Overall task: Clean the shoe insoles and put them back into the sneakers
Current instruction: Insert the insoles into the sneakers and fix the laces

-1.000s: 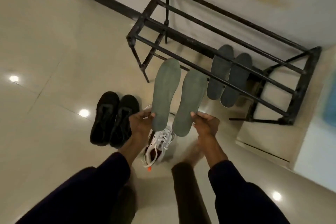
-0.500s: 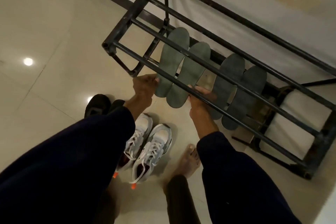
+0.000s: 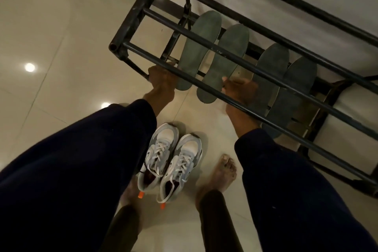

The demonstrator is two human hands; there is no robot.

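Since half a second ago both hands have pushed their grey insoles deeper under the shoe rack (image 3: 131,20), at its left end beside a darker pair of insoles (image 3: 272,71). The right hand (image 3: 239,88) pinches the right insole (image 3: 225,57) at the heel, thumb on top. The left hand (image 3: 161,80) curls against the left insole (image 3: 196,47), grasp unclear; the sneakers (image 3: 169,159) stand on the floor (image 3: 61,47) before the rack's front edge

**Greys, Black and Cream**

My sleeves (image 3: 71,159) are dark navy. The lighter insoles (image 3: 199,53) are grey-green, mottled with pale scuffs; the darker insoles (image 3: 272,61) are slate grey. The rack (image 3: 139,8) is black. My sneakers (image 3: 184,159) are white and pale grey, with maroon lining and orange heel tabs. The floor (image 3: 51,26) is glossy cream.
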